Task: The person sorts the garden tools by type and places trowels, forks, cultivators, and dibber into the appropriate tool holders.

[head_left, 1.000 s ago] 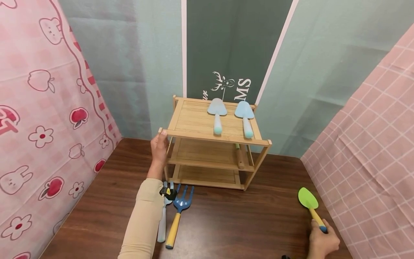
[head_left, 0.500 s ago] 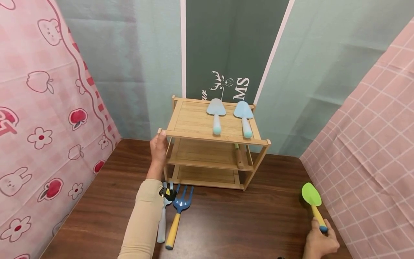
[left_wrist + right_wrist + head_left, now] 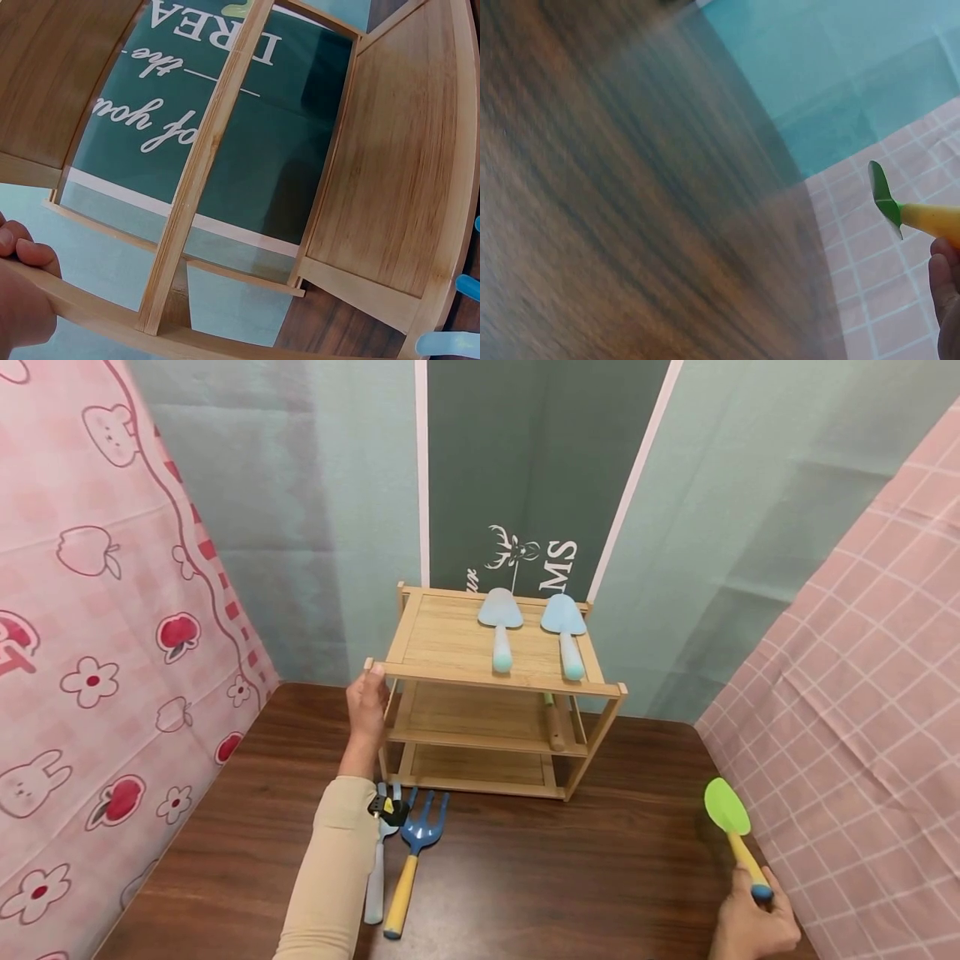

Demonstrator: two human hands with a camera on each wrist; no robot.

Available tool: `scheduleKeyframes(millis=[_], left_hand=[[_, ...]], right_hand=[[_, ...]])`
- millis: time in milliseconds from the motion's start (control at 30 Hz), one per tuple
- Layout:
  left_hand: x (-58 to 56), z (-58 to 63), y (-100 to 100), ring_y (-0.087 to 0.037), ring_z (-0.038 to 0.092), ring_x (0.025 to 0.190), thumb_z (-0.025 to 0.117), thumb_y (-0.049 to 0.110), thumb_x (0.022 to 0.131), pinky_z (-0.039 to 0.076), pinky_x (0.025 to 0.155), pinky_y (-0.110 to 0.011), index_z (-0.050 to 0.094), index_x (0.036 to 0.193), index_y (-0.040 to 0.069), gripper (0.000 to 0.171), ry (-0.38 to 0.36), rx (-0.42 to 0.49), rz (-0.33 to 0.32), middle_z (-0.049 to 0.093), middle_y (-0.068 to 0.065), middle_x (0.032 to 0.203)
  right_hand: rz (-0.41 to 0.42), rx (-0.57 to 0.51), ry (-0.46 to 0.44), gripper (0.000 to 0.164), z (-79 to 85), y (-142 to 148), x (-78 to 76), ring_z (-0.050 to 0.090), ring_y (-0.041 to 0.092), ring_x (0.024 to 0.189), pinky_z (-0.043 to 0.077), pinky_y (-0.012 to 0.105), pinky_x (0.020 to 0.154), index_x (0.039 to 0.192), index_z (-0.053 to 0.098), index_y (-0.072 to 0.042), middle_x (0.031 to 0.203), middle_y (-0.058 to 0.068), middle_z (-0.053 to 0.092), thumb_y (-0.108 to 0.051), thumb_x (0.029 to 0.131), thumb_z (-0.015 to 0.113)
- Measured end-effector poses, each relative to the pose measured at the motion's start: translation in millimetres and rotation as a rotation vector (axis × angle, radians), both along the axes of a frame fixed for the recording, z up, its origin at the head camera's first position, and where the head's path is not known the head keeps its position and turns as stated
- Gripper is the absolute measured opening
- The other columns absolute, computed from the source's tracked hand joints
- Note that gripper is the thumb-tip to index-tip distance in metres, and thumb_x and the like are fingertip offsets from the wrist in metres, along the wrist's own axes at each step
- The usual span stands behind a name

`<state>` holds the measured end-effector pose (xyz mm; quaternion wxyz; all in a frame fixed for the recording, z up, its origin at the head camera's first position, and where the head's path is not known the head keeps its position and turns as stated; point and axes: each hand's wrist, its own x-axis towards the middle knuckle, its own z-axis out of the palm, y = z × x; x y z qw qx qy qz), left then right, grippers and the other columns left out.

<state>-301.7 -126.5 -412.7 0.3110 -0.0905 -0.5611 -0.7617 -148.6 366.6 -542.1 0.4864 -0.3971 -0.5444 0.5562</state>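
My left hand (image 3: 366,703) grips the front left post of a three-tier wooden shelf (image 3: 450,673), near its top corner. In the left wrist view, the curled fingers (image 3: 30,251) wrap the wooden bar. My right hand (image 3: 753,920) holds a garden trowel (image 3: 727,807) by its yellow handle with a blue end, the green blade pointing away, at the table's right side. The right wrist view shows the trowel's handle (image 3: 928,217) above thumb and fingers. Two pale blue trowels, one left (image 3: 501,610) and one right (image 3: 564,615), lie on the top tier.
A blue garden fork (image 3: 422,833) with a yellow handle and a pale blue fork (image 3: 377,878) lie on the brown table (image 3: 555,877) before the shelf. A brown-handled tool (image 3: 555,728) rests on the middle tier. Pink curtains (image 3: 855,718) border the sides.
My right hand, with the green trowel, has shifted slightly right, and the trowel's blade has risen and moved farther away. My left hand stays on the shelf.
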Motion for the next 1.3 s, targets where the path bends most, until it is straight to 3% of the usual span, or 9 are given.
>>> scheduleKeyframes(millis=[333, 600, 767, 967, 1167, 1300], left_hand=[[1.5, 1.4, 0, -0.005, 0.022, 0.041, 0.047, 0.018, 0.091, 0.017, 0.042, -0.022, 0.036, 0.055, 0.014, 0.038, -0.018, -0.006, -0.016, 0.03, 0.008, 0.047], [-0.6, -0.1, 0, -0.006, 0.021, 0.041, 0.048, 0.02, 0.091, 0.015, 0.041, -0.023, 0.033, 0.056, 0.009, 0.04, 0.011, -0.016, -0.003, 0.028, 0.007, 0.047], [-0.8, -1.4, -1, -0.006, 0.02, 0.041, 0.049, 0.02, 0.09, 0.015, 0.041, -0.023, 0.034, 0.055, 0.011, 0.039, 0.007, -0.015, 0.002, 0.028, 0.007, 0.047], [-1.0, -2.3, -1, -0.005, 0.02, 0.041, 0.049, 0.02, 0.09, 0.015, 0.041, -0.023, 0.035, 0.055, 0.013, 0.039, 0.01, -0.018, 0.009, 0.028, 0.007, 0.047], [-1.4, -2.9, -1, -0.006, 0.019, 0.041, 0.049, 0.021, 0.09, 0.013, 0.041, -0.023, 0.033, 0.055, 0.011, 0.04, 0.022, -0.019, 0.01, 0.027, 0.007, 0.046], [-0.1, -1.2, -1, -0.006, 0.018, 0.041, 0.048, 0.02, 0.09, 0.013, 0.041, -0.024, 0.033, 0.055, 0.01, 0.04, 0.021, -0.012, -0.002, 0.026, 0.007, 0.046]], right_hand=[[-0.026, 0.019, 0.081, 0.029, 17.8, -17, -3.9, 0.056, 0.002, 0.068, 0.041, 0.014, 0.065, 0.096, 0.073, -0.005, 0.073, -0.01, 0.061, -0.01, 0.067, 0.08], [-0.005, 0.103, 0.155, 0.029, 33.5, -32, -5.1, 0.059, 0.004, 0.068, 0.043, 0.015, 0.065, 0.093, 0.071, 0.004, 0.073, -0.009, 0.065, -0.006, 0.067, 0.079], [-0.01, 0.184, 0.163, 0.025, 42.9, -39, -6.8, 0.059, 0.003, 0.066, 0.043, 0.015, 0.065, 0.09, 0.073, 0.002, 0.074, -0.008, 0.067, -0.006, 0.067, 0.078], [0.05, 0.194, 0.227, 0.021, 57.8, -47, -7.0, 0.056, 0.003, 0.059, 0.043, 0.015, 0.061, 0.087, 0.071, 0.007, 0.08, 0.002, 0.07, 0.0, 0.067, 0.077], [0.135, 0.182, 0.307, 0.024, 70.9, -54, -6.0, 0.052, 0.003, 0.055, 0.043, 0.013, 0.059, 0.09, 0.067, 0.014, 0.068, -0.002, 0.066, 0.007, 0.067, 0.074], [0.144, 0.241, 0.297, 0.024, 74.0, -56, -9.0, 0.055, 0.002, 0.056, 0.044, 0.012, 0.059, 0.09, 0.067, 0.014, 0.07, -0.003, 0.066, 0.007, 0.068, 0.075]])
